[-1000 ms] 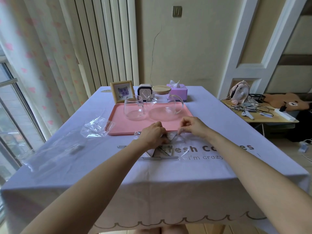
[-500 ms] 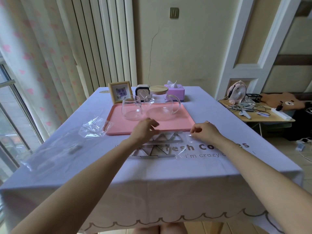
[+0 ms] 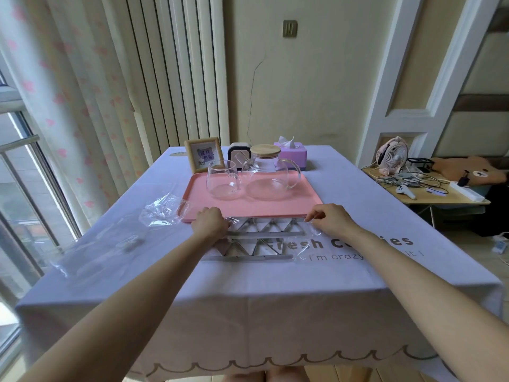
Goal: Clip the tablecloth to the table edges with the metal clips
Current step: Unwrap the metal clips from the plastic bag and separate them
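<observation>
We are holding the metal clips (image 3: 261, 238), in their clear wrapper (image 3: 304, 253), flat on the tablecloth (image 3: 248, 299), just in front of the pink tray (image 3: 275, 206). The pack is lying with its long axis left to right, parallel to the near table edge, in two rows of triangles. Our left hand (image 3: 210, 222) is curling its fingers over the wrapper's left end, and our right hand (image 3: 332, 219) is pinching its right end.

At twelve o'clock I see a cracked cream wall (image 3: 316, 92) with a switch plate (image 3: 289, 28); daylight enters the window (image 3: 24, 188) at nine, pale curtains (image 3: 170, 78) at ten, a side table (image 3: 429, 198) with a pink fan (image 3: 392, 157) at two.
</observation>
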